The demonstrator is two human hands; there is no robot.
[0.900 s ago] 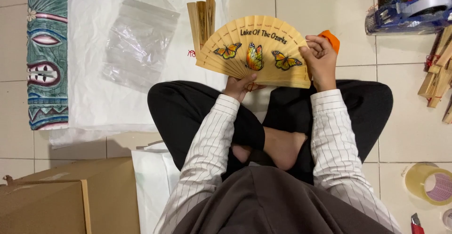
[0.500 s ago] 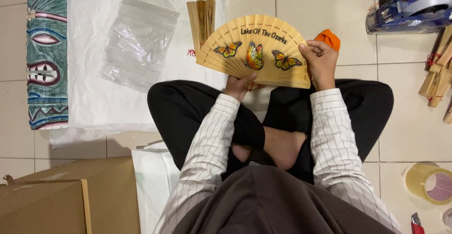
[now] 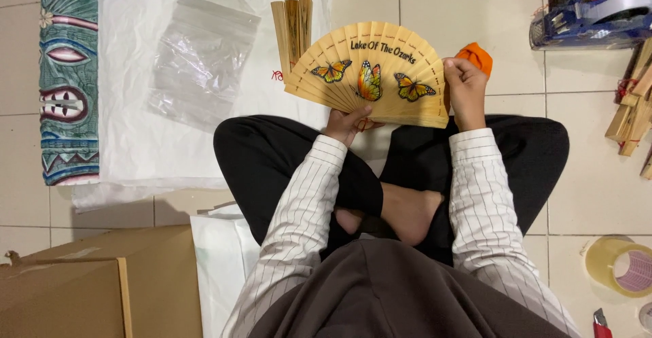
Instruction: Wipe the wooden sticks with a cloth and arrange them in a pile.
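While a person sits cross-legged on the pale tiled floor, a wooden fan is held spread open above the knees, its thin flat slats fanned into a half circle and painted with three orange butterflies under a line of dark lettering. The left hand is closed on the pivot end at the near edge of the fan, thumb laid over the slats; the right hand is curled around the outermost slat at the right edge, and an orange piece of soft-looking material shows just behind its knuckles. Just beyond the fan's left edge, folded wooden fans lie side by side as narrow plain sticks on a sheet of white paper spread on the floor. On that sheet a clear plastic zip bag lies flat and wrinkled; whether anything is in it cannot be told. At the far left a carved wooden mask, painted teal with pink and white bands, lies lengthwise. A brown cardboard box stands at the near left with a white bag beside it. At the right lie more wooden sticks, a blue tape dispenser and a roll of clear tape.
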